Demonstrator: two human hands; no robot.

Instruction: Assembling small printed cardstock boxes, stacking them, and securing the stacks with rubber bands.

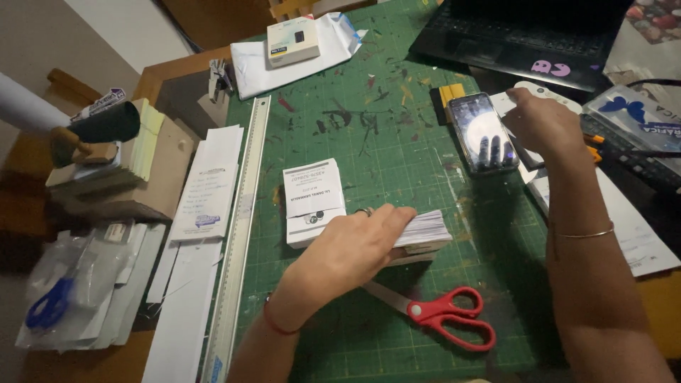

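I am working over a green gridded cutting mat [397, 142], scarred with paint smears and cut marks, which is lying on a brown wooden table [152, 74] in a dim room. My left hand [355, 245] is lying flat, fingers together and closed down over a thick stack of white paper slips [422, 234], pinning its left end to the mat; the stack's right end is sticking out past my fingertips. Just left of that hand, a small white printed leaflet [312, 202] is resting on the mat, touching the stack's side. My right hand [543, 120] is reaching to the mat's right edge, curled loosely on a white flat object [550, 96] beside a black smartphone [482, 133]; I cannot tell whether those fingers are gripping anything, since the back of the hand is covering them. Red-handled scissors [440, 312] are lying near my left wrist, blades pointing under it. A long metal ruler [241, 234] is running along the mat's left edge, with white paper strips [206, 191] beyond it. A black laptop [525, 35] is sitting at the top right, cut off by the frame. At far left, blue-handled scissors [50, 305] are showing through a clear plastic bag, hard to make out. A white envelope [284, 57] with a small box on it is lying at the top.
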